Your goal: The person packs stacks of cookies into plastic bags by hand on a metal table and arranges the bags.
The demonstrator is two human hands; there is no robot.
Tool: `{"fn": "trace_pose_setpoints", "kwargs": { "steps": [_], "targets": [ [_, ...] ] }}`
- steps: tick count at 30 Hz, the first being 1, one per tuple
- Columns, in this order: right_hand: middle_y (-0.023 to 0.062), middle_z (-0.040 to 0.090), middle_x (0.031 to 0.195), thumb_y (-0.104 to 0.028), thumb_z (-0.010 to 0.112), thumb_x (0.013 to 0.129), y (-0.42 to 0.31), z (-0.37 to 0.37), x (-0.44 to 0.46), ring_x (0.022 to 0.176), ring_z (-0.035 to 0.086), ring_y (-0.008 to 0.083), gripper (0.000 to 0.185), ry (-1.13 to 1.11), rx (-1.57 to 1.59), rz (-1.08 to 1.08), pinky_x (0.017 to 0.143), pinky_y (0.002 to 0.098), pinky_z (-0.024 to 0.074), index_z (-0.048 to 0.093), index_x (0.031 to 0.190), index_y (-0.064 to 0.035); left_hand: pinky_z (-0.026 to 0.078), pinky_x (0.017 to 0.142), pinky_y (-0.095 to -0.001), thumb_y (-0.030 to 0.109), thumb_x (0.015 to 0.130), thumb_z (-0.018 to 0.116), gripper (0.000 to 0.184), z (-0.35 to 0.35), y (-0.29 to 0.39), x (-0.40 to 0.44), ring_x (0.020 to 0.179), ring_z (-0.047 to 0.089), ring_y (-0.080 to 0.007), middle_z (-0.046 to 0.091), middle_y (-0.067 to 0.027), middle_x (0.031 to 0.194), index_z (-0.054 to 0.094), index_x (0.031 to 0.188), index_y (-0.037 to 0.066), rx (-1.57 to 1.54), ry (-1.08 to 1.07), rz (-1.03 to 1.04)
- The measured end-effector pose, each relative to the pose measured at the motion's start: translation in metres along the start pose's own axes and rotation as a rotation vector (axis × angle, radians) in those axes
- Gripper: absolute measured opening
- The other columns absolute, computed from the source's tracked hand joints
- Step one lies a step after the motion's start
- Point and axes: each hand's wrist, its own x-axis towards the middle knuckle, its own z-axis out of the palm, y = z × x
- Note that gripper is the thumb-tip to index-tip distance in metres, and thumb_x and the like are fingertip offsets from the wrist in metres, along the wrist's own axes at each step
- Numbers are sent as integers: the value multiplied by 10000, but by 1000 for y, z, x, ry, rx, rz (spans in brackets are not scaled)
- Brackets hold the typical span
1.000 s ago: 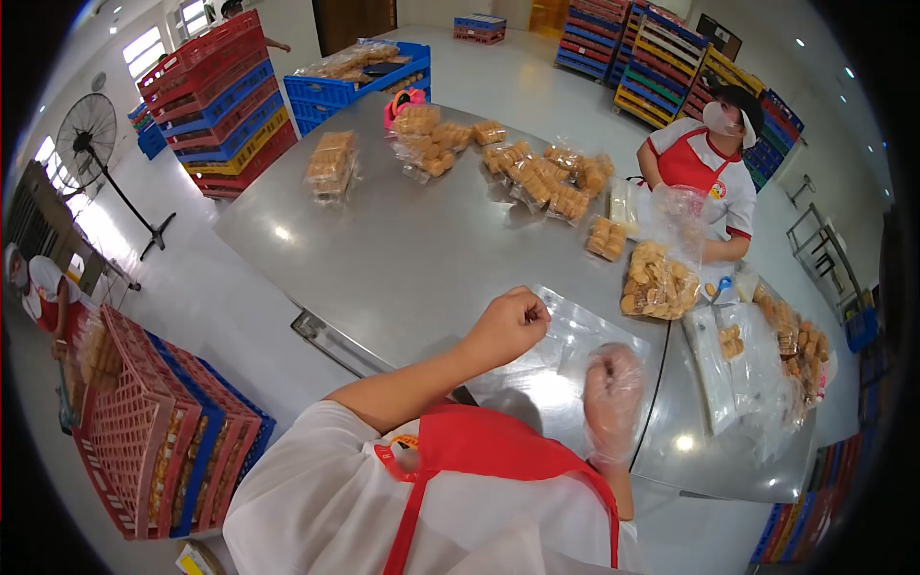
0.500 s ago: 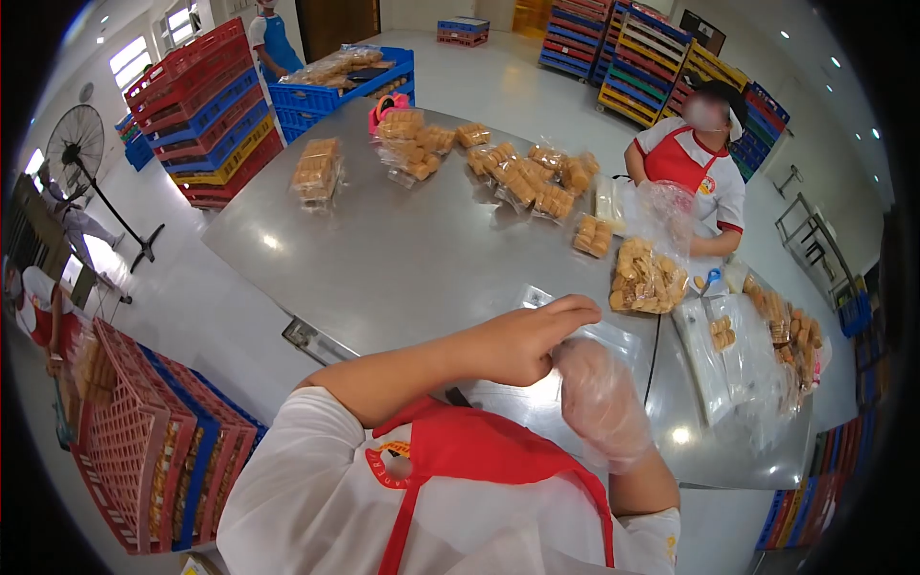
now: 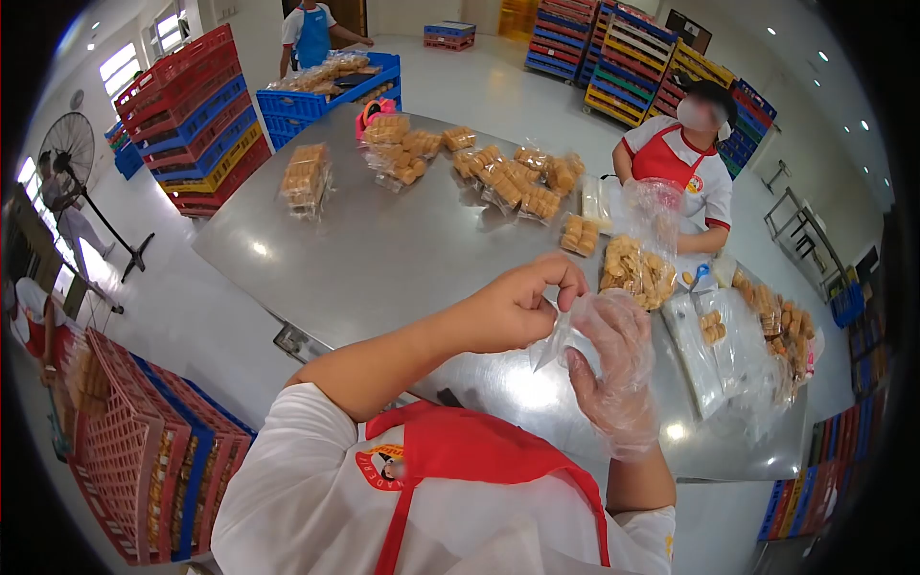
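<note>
My left hand (image 3: 522, 305) is bare, with its fingers curled in a pinch in front of me above the metal table (image 3: 355, 273). Thin clear plastic (image 3: 550, 351) shows at its fingertips, between my two hands; whether this is a bag or a loose part of the glove I cannot make out. My right hand (image 3: 613, 369) wears a loose clear plastic glove (image 3: 628, 335). Its thumb stands apart from the bent fingers, beside the left fingertips. Beyond it sits a clear bag of biscuit pieces (image 3: 637, 271).
Packed biscuits (image 3: 513, 177) lie across the far side, near another pack (image 3: 306, 180) at left. Flat plastic bags (image 3: 698, 359), blue scissors (image 3: 701, 275) and more packs (image 3: 781, 321) lie at right. A co-worker (image 3: 682, 168) stands opposite. Crates (image 3: 196, 115) are stacked at left.
My left hand has curled its fingers, which were stretched out before. My gloved right hand has turned and raised its fingers, with the thumb now apart. Clear plastic now shows between the hands.
</note>
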Motion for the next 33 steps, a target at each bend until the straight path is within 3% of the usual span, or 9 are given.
{"fn": "trace_pose_setpoints", "kwargs": {
  "steps": [2,5,8,11,14,17,23,28,33],
  "targets": [
    [106,609,1131,44,724,670,5,-4,0,1086,545,385,449,-23,-54,-94,936,492,458,594,1085,-67,413,537,-225,-113,715,480,263,1,7,-2,662,545,-83,492,-111,1257,484,922,50,-187,-45,-167],
    [91,615,1105,44,724,654,10,-7,1,1068,557,372,401,-54,3,-156,904,490,472,599,1017,-72,395,484,-232,-107,705,490,210,2,7,-1,559,505,-86,489,-118,1266,524,859,31,-162,-28,-187],
    [79,625,1067,52,709,645,10,-6,1,1038,570,359,354,-73,12,-154,866,503,482,597,957,-74,432,523,-244,-89,690,506,228,-5,3,-3,630,568,-104,525,-117,1284,626,858,5,-80,-66,-203],
    [72,627,1032,60,689,643,6,-18,13,1006,579,340,342,-159,33,-200,869,510,491,593,940,-78,478,630,-275,-77,686,500,338,-11,5,-4,781,628,-154,591,-109,1265,720,927,11,312,-149,-106],
    [67,612,949,46,690,639,4,-27,22,969,587,319,336,-167,40,-263,908,520,494,586,933,-79,489,752,-305,-77,689,491,412,-24,-20,-5,932,623,-189,643,-99,1227,743,996,35,432,-239,58],
    [83,552,870,70,659,579,-2,-34,27,928,573,349,388,-239,16,-239,892,516,492,572,930,-71,474,784,-316,-85,708,477,432,-27,-15,-7,951,600,-201,657,-98,1200,725,1044,24,373,-208,49],
    [85,525,857,63,675,538,-6,-40,37,922,575,334,427,-312,-21,-332,956,547,501,558,924,-79,452,736,-306,-105,713,448,525,-14,29,-12,924,588,-189,594,-100,1272,637,1190,6,422,-130,-298],
    [68,581,829,5,722,607,-7,-52,38,967,603,276,348,-262,62,-331,1036,548,479,614,930,-69,424,628,-247,-86,728,460,497,-36,-2,-8,882,566,-107,540,-115,1331,639,1181,12,282,-289,-5],
    [83,608,839,-38,705,621,-4,-55,35,988,614,280,272,-310,71,-309,1037,516,488,626,881,-53,410,546,-211,-55,653,426,589,-46,9,-6,796,583,-104,504,-105,1451,685,1172,45,-36,-341,-326]
  ]
}}
